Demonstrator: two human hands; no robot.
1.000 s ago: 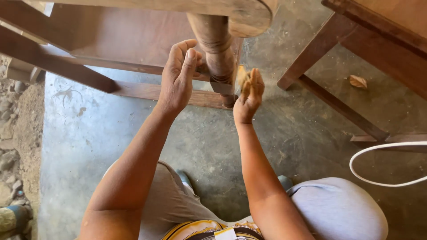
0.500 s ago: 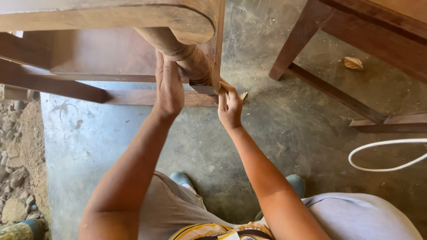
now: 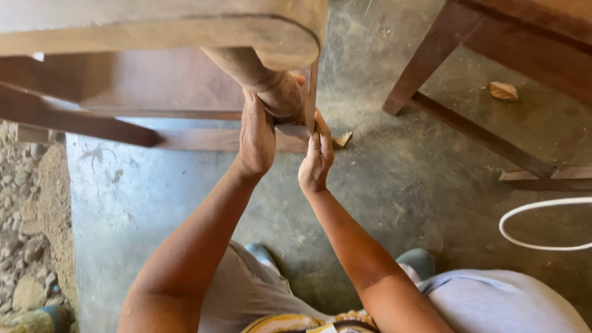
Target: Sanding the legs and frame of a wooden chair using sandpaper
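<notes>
— Since a second ago, both hands have climbed closer together on the turned wooden leg (image 3: 271, 83), and the yellowish piece seen in the right palm then no longer shows.

— How do they sit now?

— Left hand (image 3: 256, 139) is wrapped around the leg from the left, fingers curled onto it. Right hand (image 3: 317, 157) has its fingers pressed flat against the leg's lower right side; whether anything lies under them I cannot tell.

— Where is the leg?

— Under the rounded wooden top (image 3: 185, 34), which hides its upper end.

— Any packages, labels or containers?

— None that I can make out. Only a dry leaf (image 3: 504, 90) on the concrete floor (image 3: 382, 197), a white cord (image 3: 542, 225) cut off at the right edge, and dark furniture rails (image 3: 481, 139).
</notes>
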